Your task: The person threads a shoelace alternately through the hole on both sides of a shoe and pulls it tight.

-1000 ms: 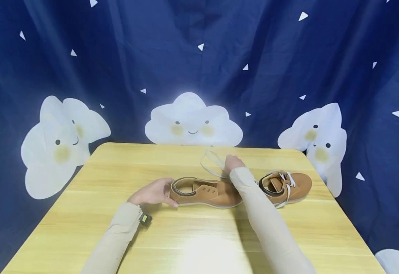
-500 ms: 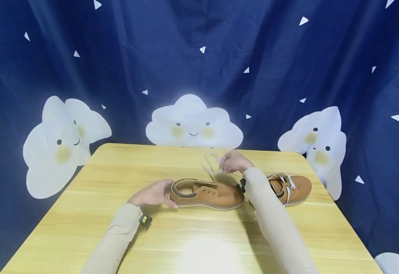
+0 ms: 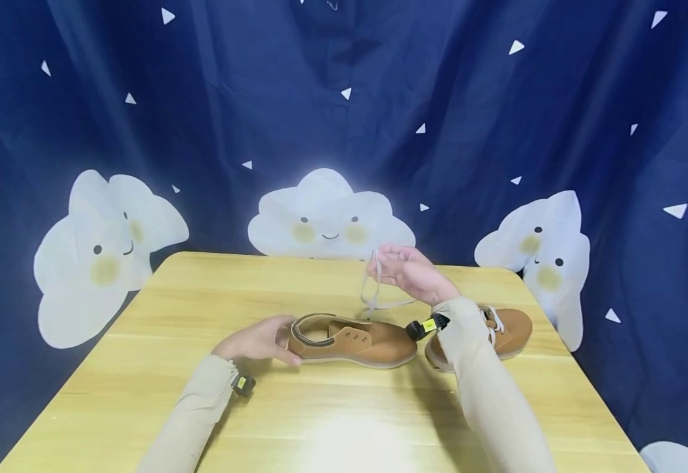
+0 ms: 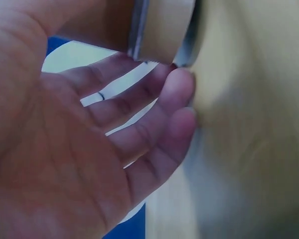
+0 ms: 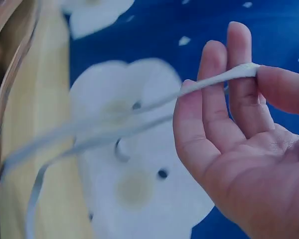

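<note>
A tan shoe [image 3: 382, 345] with bare eyelets lies on the table, its toe to the right. My left hand [image 3: 255, 338] grips its heel, the thumb on the near side. In the left wrist view the fingers curl by the heel [image 4: 162, 30]. Above the table, behind the shoe, my right hand [image 3: 417, 274] holds a white shoelace [image 5: 214, 80], pinched between thumb and fingers in the right wrist view. The rest of the lace hangs in a loop down behind the shoe; whether it runs through an eyelet I cannot tell.
A second tan shoe [image 3: 512, 332], laced in white, sits to the right, partly hidden by my right forearm. The wooden table [image 3: 297, 420] ends at a dark blue curtain [image 3: 344, 131] printed with clouds.
My right hand has lifted from low behind the shoe and turned palm up, drawing the shoelace upward. The left hand stays at the heel.
</note>
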A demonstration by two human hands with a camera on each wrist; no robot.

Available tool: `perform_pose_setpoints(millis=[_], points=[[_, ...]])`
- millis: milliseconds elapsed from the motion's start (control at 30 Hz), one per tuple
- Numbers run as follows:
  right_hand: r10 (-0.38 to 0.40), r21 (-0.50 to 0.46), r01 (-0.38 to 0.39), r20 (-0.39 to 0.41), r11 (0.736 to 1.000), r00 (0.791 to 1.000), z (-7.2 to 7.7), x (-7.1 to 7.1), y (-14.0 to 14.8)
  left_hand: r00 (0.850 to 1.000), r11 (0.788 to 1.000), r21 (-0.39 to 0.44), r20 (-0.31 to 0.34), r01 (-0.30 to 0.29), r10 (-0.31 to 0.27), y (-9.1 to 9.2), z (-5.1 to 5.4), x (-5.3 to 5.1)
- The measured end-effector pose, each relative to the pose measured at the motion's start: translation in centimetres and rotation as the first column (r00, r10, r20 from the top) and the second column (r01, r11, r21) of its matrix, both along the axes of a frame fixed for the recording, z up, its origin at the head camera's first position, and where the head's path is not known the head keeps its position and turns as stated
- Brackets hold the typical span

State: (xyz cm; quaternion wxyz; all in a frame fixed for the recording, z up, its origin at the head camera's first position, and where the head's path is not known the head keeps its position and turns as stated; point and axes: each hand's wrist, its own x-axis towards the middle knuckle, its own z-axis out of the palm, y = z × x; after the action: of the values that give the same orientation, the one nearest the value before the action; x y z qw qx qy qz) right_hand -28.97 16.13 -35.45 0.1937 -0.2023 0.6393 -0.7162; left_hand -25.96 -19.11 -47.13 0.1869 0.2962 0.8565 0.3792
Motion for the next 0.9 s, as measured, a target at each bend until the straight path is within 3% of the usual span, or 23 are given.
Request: perform_pose_setpoints(millis=[133, 267, 433, 533, 600, 667, 733, 867, 900], points=[[0.046, -0.122, -0.044, 0.01, 0.991, 0.999, 2.1, 1.4, -0.2, 0.996, 0.995, -0.075, 0.054, -0.061, 0.065, -0.5, 0.9, 0.6], [0.084, -0.167, -0.081, 0.009, 0.983, 0.996, 4.1, 2.7, -0.4, 0.99, 0.987, -0.084, 0.027, -0.135, 0.138, -0.5, 2.3, 1.1], [0.149, -0.15, -0.16, -0.084, 0.976, 0.985, 6.3, 4.7, -0.8, 0.969, 0.978, 0.076, -0.135, -0.196, 0.205, 0.5, 4.3, 1.1], [0.177, -0.145, -0.197, -0.142, 0.97, 0.974, 7.3, 6.1, -1.3, 0.955, 0.965, 0.191, -0.201, -0.182, 0.22, 1.6, 5.7, 1.7], [0.19, -0.136, -0.216, -0.182, 0.967, 0.965, 7.9, 7.0, -1.7, 0.952, 0.952, 0.267, -0.219, -0.15, 0.212, 2.4, 6.8, 2.4], [0.209, -0.115, -0.239, -0.226, 0.964, 0.951, 8.3, 7.8, -2.1, 0.954, 0.931, 0.348, -0.224, -0.11, 0.197, 3.4, 7.8, 3.2], [0.234, -0.091, -0.264, -0.255, 0.96, 0.938, 8.4, 8.4, -2.5, 0.965, 0.897, 0.438, -0.208, -0.057, 0.163, 4.6, 8.9, 4.2], [0.245, 0.01, -0.25, -0.245, 0.968, 0.938, 7.4, 9.5, -2.8, 0.992, 0.804, 0.591, -0.129, 0.065, 0.015, 6.9, 10.7, 6.1], [0.235, 0.039, -0.233, -0.235, 0.972, 0.943, 6.9, 9.6, -2.7, 0.994, 0.79, 0.608, -0.108, 0.083, -0.022, 7.4, 11.0, 6.5]])
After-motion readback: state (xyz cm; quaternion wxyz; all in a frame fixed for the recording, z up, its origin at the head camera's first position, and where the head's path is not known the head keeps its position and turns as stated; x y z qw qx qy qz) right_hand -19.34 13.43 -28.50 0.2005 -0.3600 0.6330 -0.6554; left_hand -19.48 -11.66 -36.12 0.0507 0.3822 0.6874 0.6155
